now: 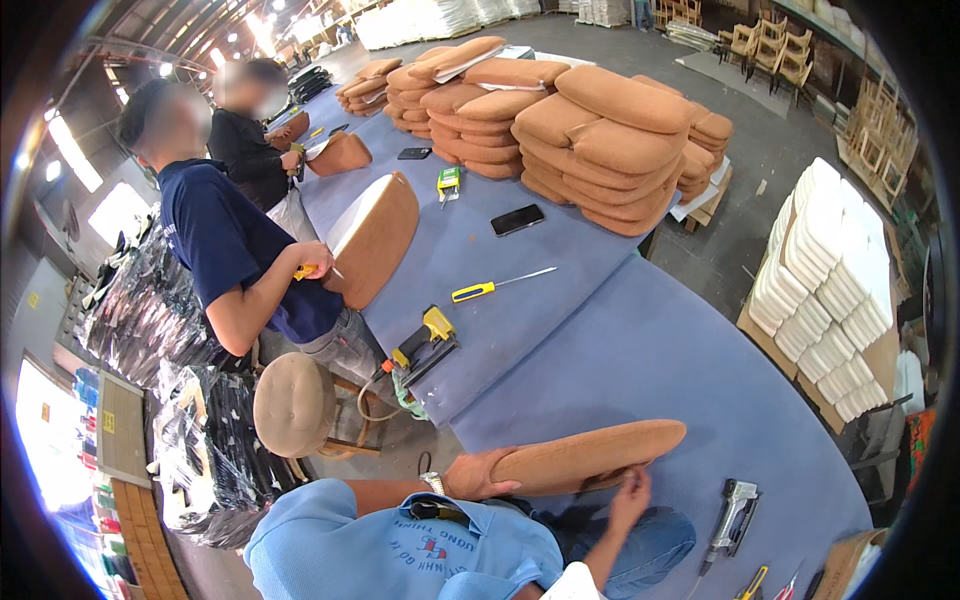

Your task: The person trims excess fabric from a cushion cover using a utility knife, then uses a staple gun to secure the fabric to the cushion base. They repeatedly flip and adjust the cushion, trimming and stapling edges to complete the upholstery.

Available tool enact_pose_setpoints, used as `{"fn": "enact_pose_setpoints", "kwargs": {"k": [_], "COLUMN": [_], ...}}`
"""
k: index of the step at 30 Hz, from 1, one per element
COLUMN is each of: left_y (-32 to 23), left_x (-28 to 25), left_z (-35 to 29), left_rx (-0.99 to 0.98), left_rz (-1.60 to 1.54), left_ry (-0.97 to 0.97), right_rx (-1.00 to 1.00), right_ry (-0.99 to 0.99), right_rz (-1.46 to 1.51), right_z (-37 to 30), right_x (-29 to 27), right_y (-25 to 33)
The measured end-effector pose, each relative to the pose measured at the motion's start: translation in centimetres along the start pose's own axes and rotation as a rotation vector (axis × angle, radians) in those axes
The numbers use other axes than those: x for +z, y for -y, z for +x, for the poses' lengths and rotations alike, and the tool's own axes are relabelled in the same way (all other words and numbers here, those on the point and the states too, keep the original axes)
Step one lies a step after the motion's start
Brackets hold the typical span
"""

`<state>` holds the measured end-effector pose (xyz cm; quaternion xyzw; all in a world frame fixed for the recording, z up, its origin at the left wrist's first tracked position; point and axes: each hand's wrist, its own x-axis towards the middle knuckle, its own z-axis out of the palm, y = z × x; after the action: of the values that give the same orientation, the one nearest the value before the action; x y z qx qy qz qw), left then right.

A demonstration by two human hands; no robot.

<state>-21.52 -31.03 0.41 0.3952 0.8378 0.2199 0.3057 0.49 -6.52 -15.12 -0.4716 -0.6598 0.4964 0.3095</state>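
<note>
A long brown upholstered cushion (590,460) stands on its edge at the near side of the blue-covered table, its back turned away from me. My left hand (482,474), with a watch on the wrist, grips its left end, fingers wrapped over the side. Close against the cushion's lower right edge, my right hand (630,496) has its fingers pinched together. What they pinch, if anything, is too small to make out. A silver staple gun (733,520) with a hose lies on the table to the right of my right hand.
Farther up the table (690,360) lie a yellow-handled screwdriver (474,292), a black-and-yellow staple gun (425,345) and a phone (517,220). Stacks of brown cushions (600,140) line the far edge. A co-worker (240,240) handles another cushion at left, beside a round stool (293,404).
</note>
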Motion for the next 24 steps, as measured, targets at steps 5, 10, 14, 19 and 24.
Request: {"fn": "enact_pose_setpoints", "kwargs": {"k": [5,10,14,19,24], "left_y": [0.3,0.1,0.7,3.6,5.1], "left_x": [0.6,0.7,2.2,4.3,5.3], "left_z": [-0.5,-0.9,-2.5,-6.3,-6.1], "left_rx": [-0.005,0.028,0.074,0.060,0.078], "left_rz": [0.014,-0.027,-0.062,-0.041,-0.054], "left_ry": [-0.007,-0.032,-0.087,-0.121,-0.174], "right_rx": [0.055,0.372,0.230,0.052,-0.001], "right_ry": [0.137,0.121,0.122,-0.097,-0.269], "right_rz": [0.191,0.357,0.261,-0.005,-0.521], "right_z": [-1.1,-0.8,-2.6,-3.4,-3.3], "right_x": [4.0,2.0,-1.1,-10.5,-14.8], "right_y": [-3.6,-4.4,-0.8,4.1,1.1]}}
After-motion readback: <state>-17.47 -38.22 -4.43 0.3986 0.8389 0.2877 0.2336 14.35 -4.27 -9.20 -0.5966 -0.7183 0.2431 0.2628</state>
